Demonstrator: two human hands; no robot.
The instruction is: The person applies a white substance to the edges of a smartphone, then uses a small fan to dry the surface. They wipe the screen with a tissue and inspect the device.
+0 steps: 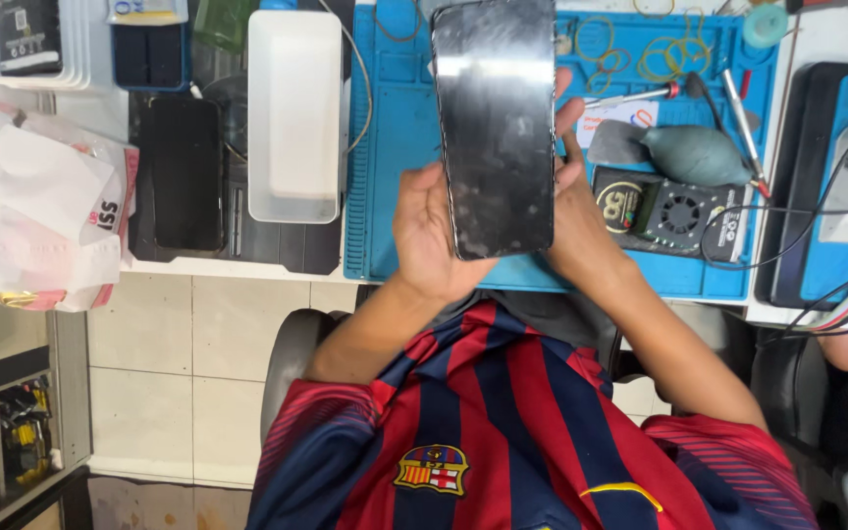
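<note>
Phone [495,128], dark glass up, sits upper centre of frame above the blue mat [385,196]. Left hand [426,234] clamps its left edge, right hand [573,201] its right edge, lifting it clear, apparently to view the glass. White tray [293,113] lies left.

The phone [495,128] is held between the left hand [427,234] and right hand [573,211] above the mat's [399,147] near edge. A blower [694,154] lies toward its right edge, a tray [294,113] just beyond its left edge.
</note>
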